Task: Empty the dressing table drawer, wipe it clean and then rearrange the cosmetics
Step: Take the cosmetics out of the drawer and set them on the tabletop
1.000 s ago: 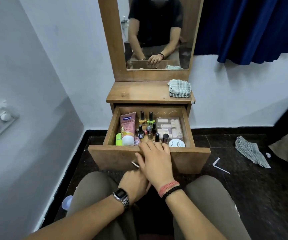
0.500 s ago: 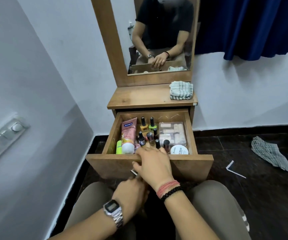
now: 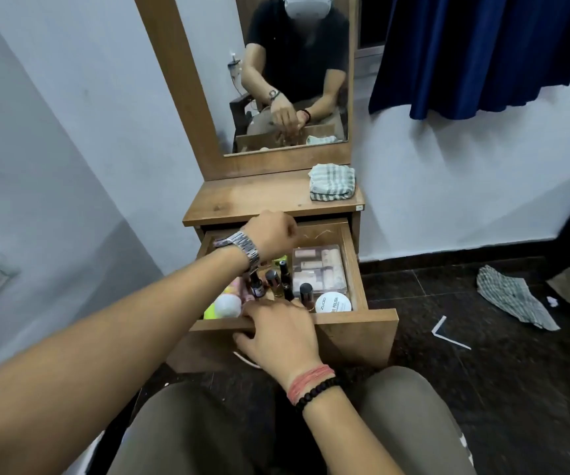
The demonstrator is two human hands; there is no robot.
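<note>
Wooden drawer (image 3: 355,332) open, still full. Left hand (image 3: 271,236) curled at back, 12 o'clock of nail polish bottles (image 3: 273,279), grasp hidden; right hand (image 3: 278,332), fingers relaxed, rests on front edge at 6 o'clock, empty.

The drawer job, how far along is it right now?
Done: the drawer is open. In hand: the left hand reaches into its back while the right hand rests on the front edge. Left: bottles, clear box and jar remain inside; the cloth lies folded on top.
</note>
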